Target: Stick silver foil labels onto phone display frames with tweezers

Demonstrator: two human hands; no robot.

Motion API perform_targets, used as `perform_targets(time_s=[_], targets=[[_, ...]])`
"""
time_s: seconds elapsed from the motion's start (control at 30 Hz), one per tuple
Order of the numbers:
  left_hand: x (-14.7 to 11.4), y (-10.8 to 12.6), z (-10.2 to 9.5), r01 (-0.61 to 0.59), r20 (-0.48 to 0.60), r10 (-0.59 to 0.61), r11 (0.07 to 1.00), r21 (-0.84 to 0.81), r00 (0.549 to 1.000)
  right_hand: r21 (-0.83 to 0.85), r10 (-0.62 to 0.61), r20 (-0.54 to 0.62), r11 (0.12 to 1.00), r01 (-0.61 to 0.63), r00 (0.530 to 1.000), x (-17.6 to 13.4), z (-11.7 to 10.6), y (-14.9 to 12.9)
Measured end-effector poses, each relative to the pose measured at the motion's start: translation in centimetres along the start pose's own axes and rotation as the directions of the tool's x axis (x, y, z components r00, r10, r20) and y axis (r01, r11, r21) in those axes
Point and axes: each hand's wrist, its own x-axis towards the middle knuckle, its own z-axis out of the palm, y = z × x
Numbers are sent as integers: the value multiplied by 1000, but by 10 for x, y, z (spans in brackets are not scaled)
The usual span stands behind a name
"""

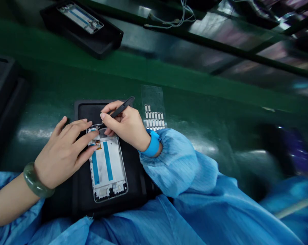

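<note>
A white phone frame (108, 170) with two blue strips lies face up in a black tray (133, 183) in front of me. My left hand (64, 151) rests on the frame's upper left corner, fingers spread and pressing down. My right hand (125, 124) holds black tweezers (119, 110) like a pen, the tip touching the frame's top edge near the left fingertips. A jade bangle sits on my left wrist and a blue strap on my right wrist.
A clear sheet of small grey stickers (154, 115) lies right of the tray on the green belt (194, 85). Another black tray with a phone frame (82, 23) sits at the far left. A dark tray (1, 88) is at the left edge. Cables hang at the back.
</note>
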Motion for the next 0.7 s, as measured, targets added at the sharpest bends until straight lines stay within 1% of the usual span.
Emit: perform_targets(time_s=[0.1,0.3,0.47,0.57,0.7], targets=[[2,3,0,4,-1,-4,999,48,1000,-36,-25,-24,999,24,999,-1,0,0],[3,8,1,14,-29,-12,998,68,1000,179,-29,-77,983,42,997,4,-2,-2],[3,7,3,23,-42,-21,999,46,999,277,-43,-72,959,61,997,7,-1,-2],[3,7,4,26,-47,-24,999,47,999,268,-64,-61,960,78,996,7,-1,0],[2,7,5,34,-70,-32,999,27,997,142,-122,-42,982,126,992,7,-3,3]])
